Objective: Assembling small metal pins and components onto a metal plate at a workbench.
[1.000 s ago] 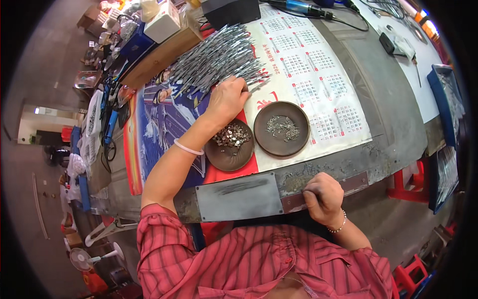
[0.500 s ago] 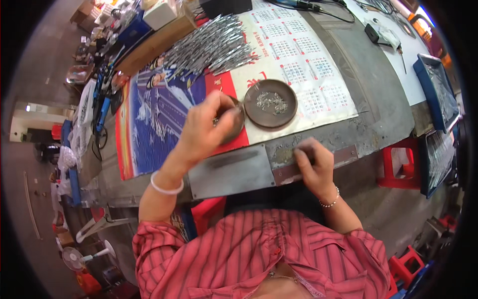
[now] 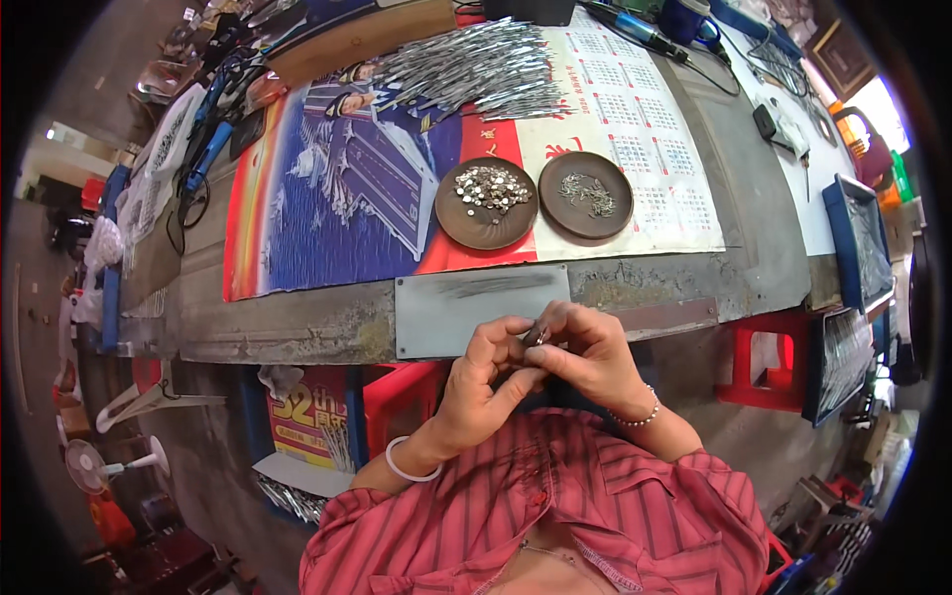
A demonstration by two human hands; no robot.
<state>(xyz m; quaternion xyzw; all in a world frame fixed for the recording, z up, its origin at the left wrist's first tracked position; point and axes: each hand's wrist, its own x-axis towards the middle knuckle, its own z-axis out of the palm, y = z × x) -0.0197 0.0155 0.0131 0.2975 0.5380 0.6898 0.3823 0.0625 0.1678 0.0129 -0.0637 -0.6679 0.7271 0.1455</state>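
My left hand [image 3: 484,382] and my right hand [image 3: 587,359] meet just in front of the table's near edge, fingers closed together in a pinch. Between the fingertips is a small dark piece with a shiny spot; its kind is too small to make out. Beyond them, on the calendar sheet, two round brown dishes stand side by side. Small round silvery pieces [image 3: 493,188] lie in the left dish [image 3: 478,234]. The right dish [image 3: 585,228] holds small thin metal pieces [image 3: 592,195].
A smooth grey metal plate [image 3: 476,315] lies along the table's near edge. Thin silvery rods [image 3: 481,67] are heaped on the calendar sheet [image 3: 327,238]. Blue-handled tools [image 3: 208,154] lie at the left. To the right are a red stool [image 3: 764,367] and a blue tray [image 3: 861,233].
My left hand has come back from the left dish toward me, uncovering it. My right hand has moved left to meet it, and the fingertips now touch around a small piece.
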